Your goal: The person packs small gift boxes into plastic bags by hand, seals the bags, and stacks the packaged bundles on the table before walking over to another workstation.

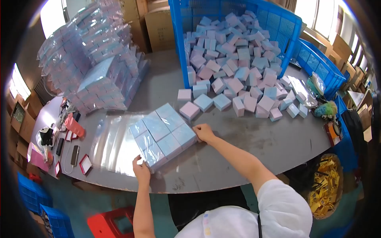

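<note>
A flat block of small pale blue and pink boxes (pixel 160 129), set in rows, lies in front of me on the grey table. Clear plastic bags (pixel 113 139) lie flat to its left, and shiny film covers at least the block's left part. At the block's near left corner, my left hand (pixel 141 169) is closed, pinching the edge of the film. My right hand (pixel 204 133) has its fingers curled against the right end of the block, gripping the boxes there. Loose boxes (pixel 189 111) sit just beyond the block.
A blue crate (pixel 295 43) lies tipped, spilling many boxes onto the table (pixel 246 146). Wrapped packs (pixel 95 75) are stacked high at the back left. Phones, a pink pouch (pixel 74 125) and small items lie left. A red stool (pixel 111 222) and a basket of yellow pieces (pixel 326 186) stand below.
</note>
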